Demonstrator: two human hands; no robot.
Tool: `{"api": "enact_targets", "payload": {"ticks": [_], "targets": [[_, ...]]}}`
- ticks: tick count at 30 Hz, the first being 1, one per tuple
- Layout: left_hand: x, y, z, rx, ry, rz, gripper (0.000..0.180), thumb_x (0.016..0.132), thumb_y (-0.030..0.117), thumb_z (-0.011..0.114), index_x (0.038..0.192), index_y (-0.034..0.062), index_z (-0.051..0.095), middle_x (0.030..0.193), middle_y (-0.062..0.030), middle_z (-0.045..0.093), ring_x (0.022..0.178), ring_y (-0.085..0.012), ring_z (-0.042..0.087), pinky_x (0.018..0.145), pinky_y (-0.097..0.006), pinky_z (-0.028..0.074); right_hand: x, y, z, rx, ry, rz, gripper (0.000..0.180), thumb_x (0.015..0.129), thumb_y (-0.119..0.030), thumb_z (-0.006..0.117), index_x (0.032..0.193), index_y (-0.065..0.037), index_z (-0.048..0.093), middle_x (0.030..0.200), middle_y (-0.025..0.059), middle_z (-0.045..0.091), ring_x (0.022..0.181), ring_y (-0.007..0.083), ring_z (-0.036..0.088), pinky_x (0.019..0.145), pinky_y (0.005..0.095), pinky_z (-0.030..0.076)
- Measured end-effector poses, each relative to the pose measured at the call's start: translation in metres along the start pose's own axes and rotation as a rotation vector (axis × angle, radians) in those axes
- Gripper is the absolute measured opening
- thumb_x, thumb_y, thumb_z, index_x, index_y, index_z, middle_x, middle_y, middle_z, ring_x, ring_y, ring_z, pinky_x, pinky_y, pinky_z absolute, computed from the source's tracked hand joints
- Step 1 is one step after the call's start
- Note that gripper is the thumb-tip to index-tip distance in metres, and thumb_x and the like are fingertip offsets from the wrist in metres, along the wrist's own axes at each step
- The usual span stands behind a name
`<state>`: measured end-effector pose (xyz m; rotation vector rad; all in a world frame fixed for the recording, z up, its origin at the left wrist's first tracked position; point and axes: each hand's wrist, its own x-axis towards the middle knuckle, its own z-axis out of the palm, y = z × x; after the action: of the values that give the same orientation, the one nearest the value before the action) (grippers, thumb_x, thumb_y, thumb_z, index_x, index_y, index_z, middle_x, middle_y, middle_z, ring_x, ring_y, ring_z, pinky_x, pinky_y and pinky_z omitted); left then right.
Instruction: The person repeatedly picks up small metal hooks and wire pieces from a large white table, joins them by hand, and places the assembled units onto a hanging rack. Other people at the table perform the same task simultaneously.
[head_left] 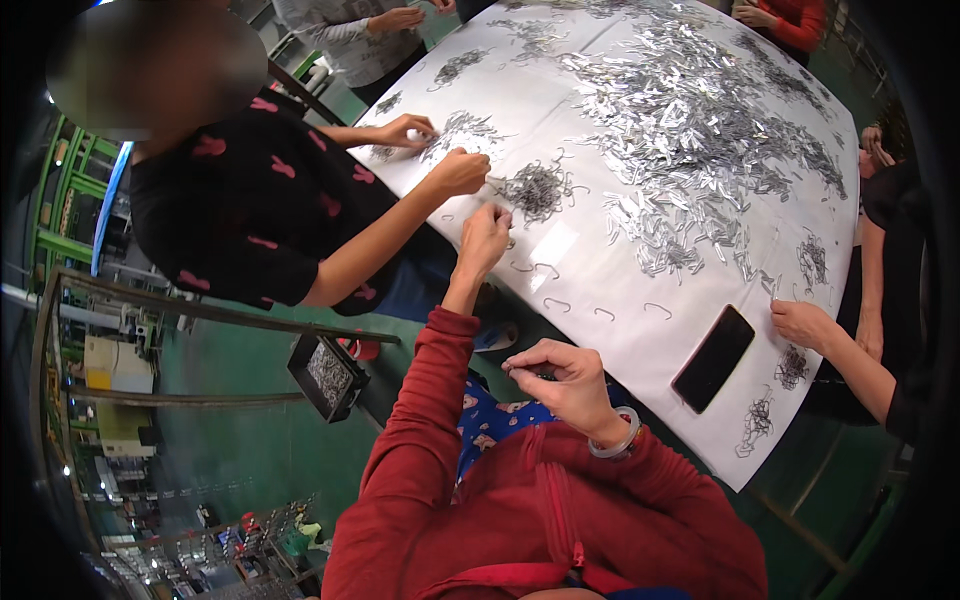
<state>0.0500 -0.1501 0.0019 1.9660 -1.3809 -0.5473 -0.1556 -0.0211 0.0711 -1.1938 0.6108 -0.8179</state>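
Note:
My left hand [485, 238] is at the near-left edge of the white-covered table [640, 370], its fingers closed beside a heap of dark bent wire hooks [538, 192]. Whatever is in that hand is too small to make out. In front of my body, off the table's edge, my right hand [568, 382] pinches thumb and fingertips together; a small dark bit shows there, its kind unclear. Several single wire hooks [655, 309] lie spread along the near edge. Close to the left hand is a pale, shiny rectangular patch [555, 244].
Flat silvery metal pieces [690, 130] form a large pile mid-table. A black phone [713, 358] lies near the right corner. A co-worker's hands [462, 170] work at left, another's hand [803, 325] at right. A black bin [328, 376] of small metal parts stands lower left.

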Motion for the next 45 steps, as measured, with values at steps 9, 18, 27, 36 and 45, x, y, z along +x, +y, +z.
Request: {"api": "enact_targets", "payload": {"ticks": [9,18,27,36,45], "targets": [[-0.034,0.03,-0.011,-0.184,-0.228,0.295,0.015,0.088,0.013,0.056,0.097,0.0029,0.064,0.076,-0.006,0.062,0.067,-0.0126,0.054,0.06,-0.028,0.045,-0.009,-0.003,0.013,-0.11,-0.039,-0.2,0.015,0.076,0.009,0.062,0.088,0.002,0.067,0.08,0.0079,0.064,0.069,0.0111,0.062,0.061,0.022,0.05],[-0.03,0.058,-0.052,-0.109,-0.138,0.298,0.013,0.085,0.006,0.059,0.095,0.0009,0.066,0.08,-0.0121,0.064,0.068,-0.0143,0.06,0.061,-0.029,0.047,-0.02,-0.004,0.022,-0.094,-0.093,-0.348,0.017,0.072,0.006,0.064,0.088,0.0,0.066,0.077,0.009,0.062,0.069,0.0192,0.06,0.06,0.0286,0.047],[-0.058,0.056,0.016,-0.121,-0.643,0.555,0.012,0.084,0.008,0.059,0.091,0.0001,0.064,0.084,-0.0154,0.062,0.075,-0.0303,0.061,0.066,-0.036,0.048,-0.019,0.005,0.016,0.01,-0.196,-0.356,0.015,0.074,0.006,0.061,0.087,0.001,0.065,0.078,0.0076,0.062,0.071,0.0182,0.059,0.062,0.0278,0.047],[-0.058,0.08,0.1,-0.007,-0.509,0.753,0.019,0.08,0.017,0.064,0.096,0.0059,0.065,0.087,-0.0141,0.065,0.082,-0.0318,0.062,0.074,-0.039,0.049,-0.015,0.005,0.011,-0.023,-0.174,-0.329,0.017,0.074,0.005,0.064,0.09,0.0,0.066,0.08,0.0085,0.063,0.073,0.0176,0.061,0.064,0.0276,0.049],[0.024,-0.006,0.022,0.38,-0.041,0.165,0.015,0.075,0.017,0.068,0.081,0.0026,0.07,0.072,-0.017,0.066,0.069,-0.031,0.064,0.066,-0.037,0.05,-0.001,0.002,0.0,-0.045,-0.15,-0.286,0.018,0.072,0.009,0.066,0.089,0.002,0.067,0.081,0.0109,0.066,0.072,0.0174,0.063,0.063,0.0266,0.049]]}}
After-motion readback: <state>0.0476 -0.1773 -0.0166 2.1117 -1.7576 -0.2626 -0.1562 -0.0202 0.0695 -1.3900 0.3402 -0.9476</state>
